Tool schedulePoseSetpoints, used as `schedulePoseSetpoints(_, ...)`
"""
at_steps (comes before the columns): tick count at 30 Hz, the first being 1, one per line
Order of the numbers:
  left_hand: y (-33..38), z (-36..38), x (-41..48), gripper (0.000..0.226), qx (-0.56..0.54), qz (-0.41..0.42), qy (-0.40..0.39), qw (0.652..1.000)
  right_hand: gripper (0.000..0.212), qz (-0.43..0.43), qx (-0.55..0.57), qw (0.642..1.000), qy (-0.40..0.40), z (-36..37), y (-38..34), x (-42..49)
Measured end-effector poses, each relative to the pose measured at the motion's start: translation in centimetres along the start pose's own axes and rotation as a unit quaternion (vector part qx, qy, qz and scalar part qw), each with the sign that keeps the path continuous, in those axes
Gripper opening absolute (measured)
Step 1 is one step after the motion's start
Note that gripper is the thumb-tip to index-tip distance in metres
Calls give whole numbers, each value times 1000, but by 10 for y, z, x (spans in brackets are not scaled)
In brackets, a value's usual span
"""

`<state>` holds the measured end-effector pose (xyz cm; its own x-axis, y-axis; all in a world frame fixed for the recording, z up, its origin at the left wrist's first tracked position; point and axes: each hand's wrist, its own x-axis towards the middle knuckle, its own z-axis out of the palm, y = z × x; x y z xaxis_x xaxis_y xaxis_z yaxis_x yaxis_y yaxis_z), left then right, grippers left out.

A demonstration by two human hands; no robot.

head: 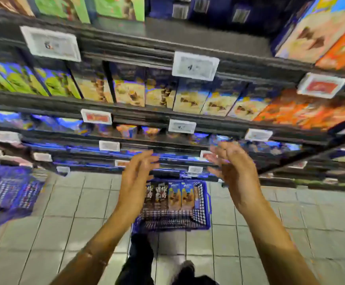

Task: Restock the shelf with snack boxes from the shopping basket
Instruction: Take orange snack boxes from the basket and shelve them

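A blue wire shopping basket (pixel 205 204) stands on the tiled floor just below the shelves. Several snack boxes (pixel 174 195) stand upright in it, some dark brown, some blue and tan. My left hand (pixel 135 177) hovers above the basket's left side, fingers spread and holding nothing. Above the basket's right side my right hand (pixel 232 171) is raised, also empty with its fingers apart. Both hands are blurred. The dark shelf (pixel 138 113) in front of me carries rows of blue, tan, green and orange snack boxes (pixel 190 97).
A second blue basket (pixel 7 192) sits on the floor at the left. White and red price tags (pixel 195 65) hang on the shelf edges. An upper shelf has a bare gap (pixel 198 38) between green and blue boxes. My legs and a shoe (pixel 186 266) are below the basket.
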<state>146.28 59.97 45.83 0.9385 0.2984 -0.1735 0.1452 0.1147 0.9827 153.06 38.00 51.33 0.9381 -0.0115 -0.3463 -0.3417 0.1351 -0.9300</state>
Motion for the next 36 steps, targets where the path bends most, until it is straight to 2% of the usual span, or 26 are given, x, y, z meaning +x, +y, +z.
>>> schedulePoseSetpoints(2,-51,0,-11,25,15,-84,22,996,16,76,-5,997,4,-14,51,1)
schedulePoseSetpoints(6,-138,1,-24,30,-8,-215,102,971,18,208,10,977,34,-37,151,14)
schedulePoseSetpoints(10,-232,-5,-11,38,-94,-275,135,947,12,265,9,963,40,-51,269,51)
schedulePoseSetpoints(12,-290,-10,6,34,-121,-287,135,940,17,272,16,961,46,-58,334,79)
schedulePoseSetpoints(14,-351,-12,23,38,-122,-299,123,938,26,268,15,962,48,-70,399,108)
schedulePoseSetpoints(18,-464,-4,61,58,-91,-297,76,947,12,228,-7,972,51,-105,510,167)
schedulePoseSetpoints(23,-547,25,107,64,-101,-271,2,957,28,100,-88,984,121,-160,616,242)
schedulePoseSetpoints(26,-574,41,116,67,-107,-256,-20,960,42,61,-156,972,165,-179,648,273)
schedulePoseSetpoints(30,-585,50,114,79,-120,-248,-10,961,54,56,-217,970,94,-184,666,288)
schedulePoseSetpoints(32,-579,54,110,85,-125,-255,2,959,45,31,-273,958,80,-188,668,286)
schedulePoseSetpoints(34,-575,57,107,87,-116,-255,7,960,35,17,-282,956,80,-191,668,281)
schedulePoseSetpoints(36,-575,58,104,88,-110,-250,13,962,35,-4,-309,946,96,-195,664,276)
